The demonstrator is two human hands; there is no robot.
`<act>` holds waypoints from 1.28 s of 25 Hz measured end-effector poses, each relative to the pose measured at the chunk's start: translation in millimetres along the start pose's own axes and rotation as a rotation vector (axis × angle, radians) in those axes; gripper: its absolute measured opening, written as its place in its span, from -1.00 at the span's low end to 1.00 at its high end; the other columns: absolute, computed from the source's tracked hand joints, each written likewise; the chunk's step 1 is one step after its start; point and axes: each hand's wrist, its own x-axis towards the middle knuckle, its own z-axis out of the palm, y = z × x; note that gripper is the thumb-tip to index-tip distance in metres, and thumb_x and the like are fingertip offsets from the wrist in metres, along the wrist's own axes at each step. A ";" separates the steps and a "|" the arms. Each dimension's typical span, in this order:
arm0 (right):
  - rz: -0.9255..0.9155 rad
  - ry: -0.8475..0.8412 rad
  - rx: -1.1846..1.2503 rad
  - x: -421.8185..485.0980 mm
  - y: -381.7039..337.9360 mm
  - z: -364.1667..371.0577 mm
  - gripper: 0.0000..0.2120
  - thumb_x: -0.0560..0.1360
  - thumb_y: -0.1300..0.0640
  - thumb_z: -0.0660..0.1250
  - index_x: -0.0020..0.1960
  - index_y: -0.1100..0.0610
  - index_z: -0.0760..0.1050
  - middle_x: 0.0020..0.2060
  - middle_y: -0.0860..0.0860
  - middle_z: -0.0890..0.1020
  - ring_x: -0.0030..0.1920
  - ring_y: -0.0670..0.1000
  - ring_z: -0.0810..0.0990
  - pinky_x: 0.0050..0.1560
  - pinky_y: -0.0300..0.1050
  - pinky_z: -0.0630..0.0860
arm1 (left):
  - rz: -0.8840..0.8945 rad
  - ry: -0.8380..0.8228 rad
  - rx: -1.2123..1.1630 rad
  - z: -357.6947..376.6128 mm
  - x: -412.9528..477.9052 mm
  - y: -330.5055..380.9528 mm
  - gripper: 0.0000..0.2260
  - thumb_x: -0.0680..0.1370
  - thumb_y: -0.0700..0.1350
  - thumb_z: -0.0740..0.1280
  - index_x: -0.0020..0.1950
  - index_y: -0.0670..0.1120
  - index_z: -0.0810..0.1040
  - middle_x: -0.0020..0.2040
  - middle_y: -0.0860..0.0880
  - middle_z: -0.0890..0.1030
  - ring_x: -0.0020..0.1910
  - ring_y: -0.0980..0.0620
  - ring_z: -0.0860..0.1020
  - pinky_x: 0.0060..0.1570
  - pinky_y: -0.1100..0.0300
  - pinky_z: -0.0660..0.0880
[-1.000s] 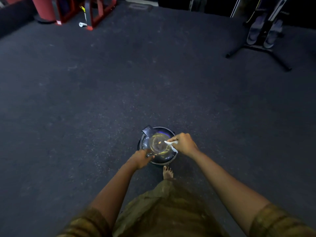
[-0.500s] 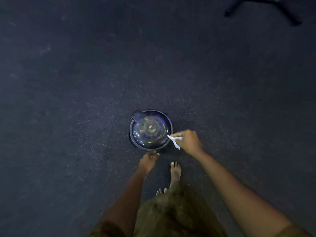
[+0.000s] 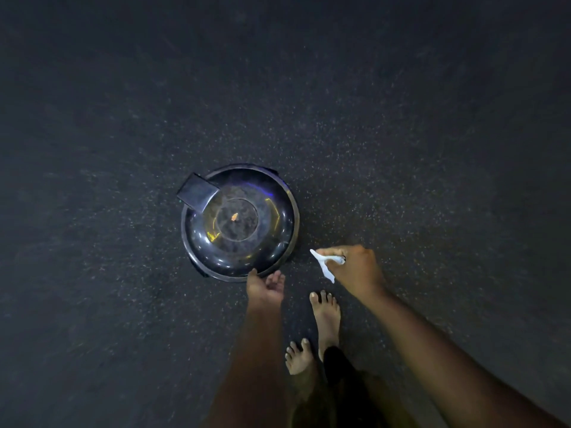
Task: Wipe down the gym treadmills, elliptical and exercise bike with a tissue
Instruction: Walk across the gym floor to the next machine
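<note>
while the right hand (image 3: 358,268) pinches a tissue (image 3: 322,261) beside the black bin (image 3: 238,223), left hand (image 3: 265,287) fingers relaxed at its rim, no machines show; wiping progress unclear.

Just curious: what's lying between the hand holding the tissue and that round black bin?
Nothing: the head view shows only bare speckled floor between the right hand, pinching the tissue, and the bin.

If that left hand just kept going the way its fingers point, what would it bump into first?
Most likely the near rim of the round black bin: the left hand points its fingers at it from right beside it. How high the hand is above the bin is unclear.
</note>
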 end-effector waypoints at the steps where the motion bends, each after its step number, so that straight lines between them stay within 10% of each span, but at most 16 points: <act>1: 0.010 -0.002 -0.001 3.7 1.8 1.1 -0.74 0.50 0.30 0.29 0.14 0.12 0.60 0.08 0.06 0.64 -0.04 -0.06 0.59 -0.36 -0.65 0.27 | -0.001 0.012 -0.040 2.2 -0.3 -0.2 -0.56 0.66 -0.04 0.10 0.45 -0.27 0.22 0.40 -0.26 0.36 0.38 -0.17 0.38 0.40 0.00 0.27; 13: 0.080 -0.043 0.053 19.1 -17.4 -7.8 -0.74 0.49 0.32 0.31 0.14 0.15 0.60 0.09 0.05 0.64 -0.05 -0.14 0.54 -0.31 -0.64 0.28 | 0.101 -0.004 -0.199 -2.6 -42.9 4.0 -0.77 0.61 -0.08 0.25 0.16 -0.20 0.48 0.22 -0.14 0.54 0.17 -0.07 0.53 0.28 0.02 0.42; 21: 0.334 -0.282 0.396 21.8 -83.1 16.7 -0.63 0.50 0.34 0.31 0.29 0.22 0.46 0.20 0.19 0.54 0.05 0.06 0.56 -0.09 -0.18 0.54 | 0.207 -0.153 -0.217 -19.4 -97.6 68.3 -0.80 0.57 -0.17 0.28 0.11 -0.27 0.49 -0.19 -0.16 0.68 -0.22 0.00 0.67 0.19 0.18 0.47; 32: 0.306 -0.151 0.336 -24.7 -65.7 18.9 -0.71 0.57 0.29 0.19 0.26 0.20 0.49 0.19 0.12 0.56 0.05 0.02 0.56 0.09 -0.08 0.54 | 0.130 -0.096 0.001 -24.9 -93.5 39.1 -0.63 0.63 -0.15 0.21 0.37 -0.31 0.33 0.14 -0.22 0.57 0.23 -0.14 0.53 0.26 0.06 0.42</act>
